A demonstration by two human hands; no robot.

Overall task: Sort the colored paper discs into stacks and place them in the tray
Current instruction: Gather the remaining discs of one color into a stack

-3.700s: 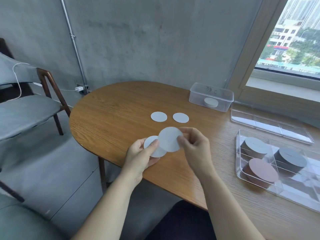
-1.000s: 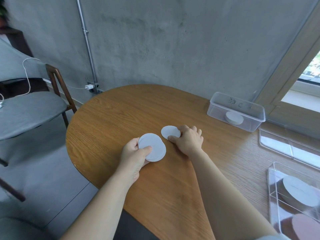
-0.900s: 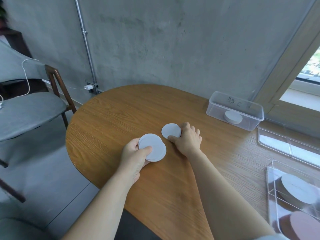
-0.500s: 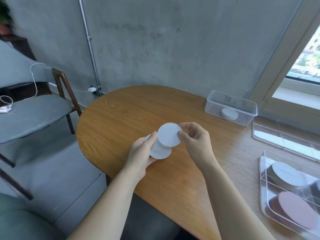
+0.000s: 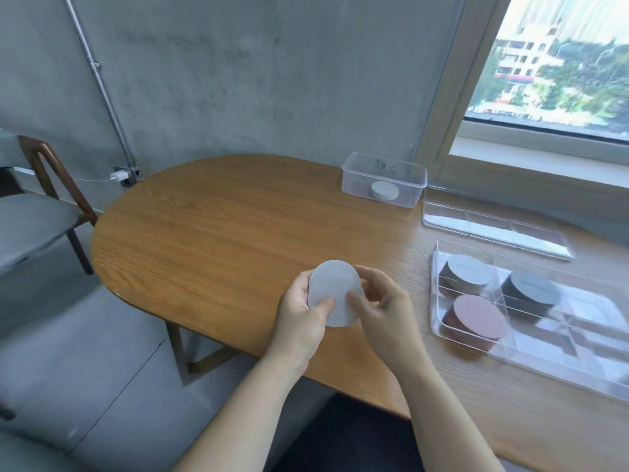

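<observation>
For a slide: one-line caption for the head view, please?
Left hand and right hand hold white paper discs over the wooden table; three sorted stacks sit in the clear tray.

Head view, sole camera: worn at head height, wide-angle, facing forward and down across the rounded wooden surface. Close range; stack of white round paper discs near frame centre, grey concrete wall beyond.

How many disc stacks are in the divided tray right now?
3: a light grey stack in the far left compartment, a dark grey stack right of it, a pink stack nearer the person. The tray runs out of frame rightward, so more may hide.
</observation>
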